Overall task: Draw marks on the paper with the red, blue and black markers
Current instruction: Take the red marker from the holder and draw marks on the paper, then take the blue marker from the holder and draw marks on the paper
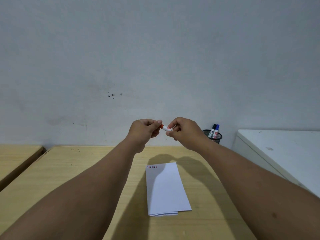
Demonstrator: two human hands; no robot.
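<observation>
Red marker (165,127) — gripped between both hands (143,131)

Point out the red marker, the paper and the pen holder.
red marker (165,127), head view, on its white barrel between the hands.
paper (165,189), head view, bare middle.
pen holder (216,138), head view, mesh wall.

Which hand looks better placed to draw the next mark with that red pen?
Probably the right hand: it grips the red marker's white barrel, while the left hand pinches only the red cap end. The paper lies below.
</observation>
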